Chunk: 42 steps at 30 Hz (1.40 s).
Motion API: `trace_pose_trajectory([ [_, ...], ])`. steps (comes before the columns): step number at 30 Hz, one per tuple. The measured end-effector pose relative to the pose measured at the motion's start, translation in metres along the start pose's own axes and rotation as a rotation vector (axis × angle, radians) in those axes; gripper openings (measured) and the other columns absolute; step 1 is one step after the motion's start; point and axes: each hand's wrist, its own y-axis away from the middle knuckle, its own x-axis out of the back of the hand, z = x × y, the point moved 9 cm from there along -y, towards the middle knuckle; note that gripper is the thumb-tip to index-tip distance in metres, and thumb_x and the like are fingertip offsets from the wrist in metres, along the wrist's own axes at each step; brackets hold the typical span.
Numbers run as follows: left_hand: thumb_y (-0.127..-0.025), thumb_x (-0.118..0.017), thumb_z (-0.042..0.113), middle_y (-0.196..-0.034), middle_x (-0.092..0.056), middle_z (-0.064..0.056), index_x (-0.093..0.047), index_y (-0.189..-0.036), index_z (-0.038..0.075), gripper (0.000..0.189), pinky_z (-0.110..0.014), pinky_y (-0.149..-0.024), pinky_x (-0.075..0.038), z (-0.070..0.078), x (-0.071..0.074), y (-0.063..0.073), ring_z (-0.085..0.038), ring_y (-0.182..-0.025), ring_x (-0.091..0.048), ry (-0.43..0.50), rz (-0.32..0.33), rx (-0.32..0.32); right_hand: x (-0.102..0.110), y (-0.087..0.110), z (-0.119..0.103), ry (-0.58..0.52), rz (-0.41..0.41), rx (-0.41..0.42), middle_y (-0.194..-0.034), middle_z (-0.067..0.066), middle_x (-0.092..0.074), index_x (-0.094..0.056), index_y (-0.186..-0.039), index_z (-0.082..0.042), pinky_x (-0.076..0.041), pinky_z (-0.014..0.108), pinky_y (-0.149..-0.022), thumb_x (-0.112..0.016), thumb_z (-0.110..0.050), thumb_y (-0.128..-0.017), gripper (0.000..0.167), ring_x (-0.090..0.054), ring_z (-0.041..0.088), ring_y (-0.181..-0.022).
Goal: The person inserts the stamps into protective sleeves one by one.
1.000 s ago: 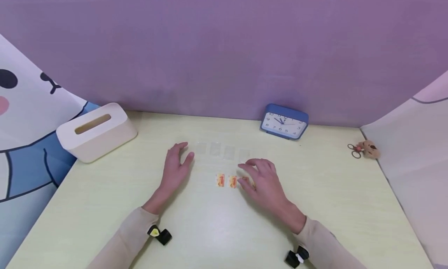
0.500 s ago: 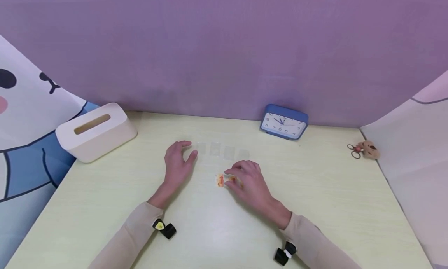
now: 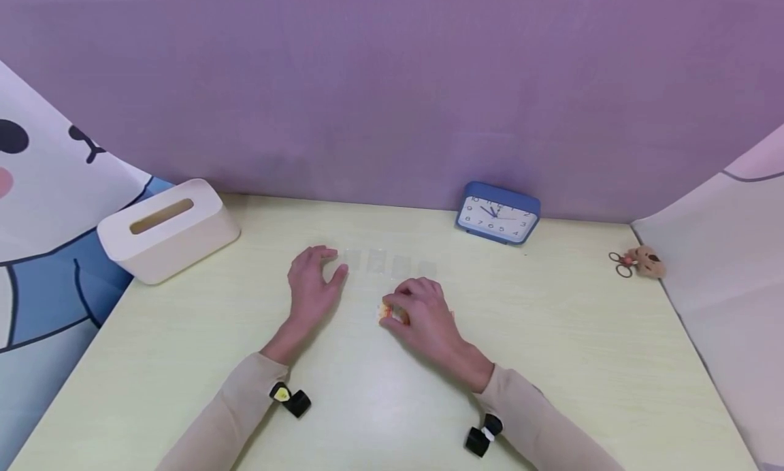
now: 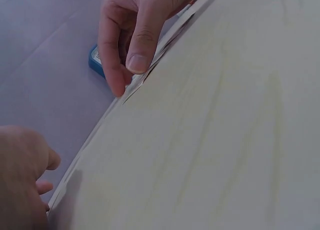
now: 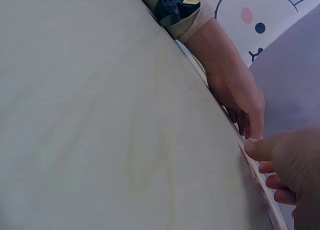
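Observation:
In the head view my right hand arches low over a row of small orange-and-white printed pieces. Its thumb and index fingertips are spread, one at each end of the leftmost piece. An orange edge shows past the hand's right side; the pieces between are mostly covered. My left hand rests on the table with thumb and fingers apart, holding nothing, just left of several faint clear rectangles in a row. The right wrist view shows the right hand flat above a thin reddish edge, near the left hand.
A white tissue box stands at the back left of the pale table. The blue clock sits at the back right. By the right edge lies a brown bear keychain. A purple backdrop closes off the rear.
My right hand has moved left along the row, from the third printed piece to the leftmost. My left hand has shifted slightly right toward the clear rectangles.

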Motion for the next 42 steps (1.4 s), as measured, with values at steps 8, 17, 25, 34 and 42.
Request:
trace_pose_trajectory([
  [8,-0.099,-0.081,0.015,-0.155,-0.054,-0.030,-0.069,-0.127,-0.008,0.038,-0.066,-0.130,-0.017,0.001,-0.003,-0.003,-0.051,-0.152,-0.039,-0.036,0.005,0.033,-0.003,-0.004,0.001,-0.006,-0.021,-0.015,-0.112,0.001,-0.073,-0.086,-0.108,-0.015,-0.044,0.053,-0.111,-0.092,-0.027,-0.094,0.019,-0.062,0.026,-0.110],
  [17,-0.099,-0.080,0.015,-0.155,-0.053,-0.030,-0.068,-0.128,-0.008,0.040,-0.065,-0.130,-0.017,0.002,-0.002,-0.002,-0.051,-0.152,-0.038,-0.035,0.005,0.049,-0.005,-0.008,-0.001,-0.051,-0.021,-0.005,-0.108,-0.002,-0.079,-0.081,-0.104,-0.017,-0.045,0.050,-0.109,-0.095,-0.020,-0.091,0.019,-0.067,0.023,-0.108],
  [25,-0.098,-0.079,0.014,-0.155,-0.052,-0.031,-0.065,-0.132,-0.008,0.043,-0.066,-0.129,-0.018,0.004,-0.001,-0.001,-0.052,-0.152,-0.037,-0.015,0.008,0.042,-0.004,-0.011,0.000,-0.137,0.001,-0.022,-0.088,-0.010,-0.078,-0.081,-0.094,-0.018,-0.047,0.045,-0.101,-0.093,-0.008,-0.090,0.016,-0.065,0.009,-0.084],
  [34,-0.097,-0.078,0.015,-0.155,-0.053,-0.031,-0.065,-0.133,-0.008,0.045,-0.067,-0.129,-0.018,0.004,-0.001,-0.002,-0.052,-0.152,-0.038,-0.021,0.012,0.037,-0.001,-0.008,0.003,-0.245,0.016,-0.052,-0.094,-0.008,-0.081,-0.089,-0.105,-0.016,-0.047,0.043,-0.095,-0.086,-0.004,-0.096,0.015,-0.066,0.011,-0.085],
  [42,-0.098,-0.077,0.015,-0.156,-0.052,-0.031,-0.067,-0.131,-0.007,0.040,-0.067,-0.129,-0.018,0.003,-0.003,-0.002,-0.052,-0.153,-0.036,-0.040,-0.002,0.044,0.004,-0.006,0.013,-0.308,0.049,-0.170,-0.086,-0.010,-0.080,-0.085,-0.097,-0.014,-0.046,0.038,-0.090,-0.087,-0.007,-0.096,0.007,-0.068,0.006,-0.076],
])
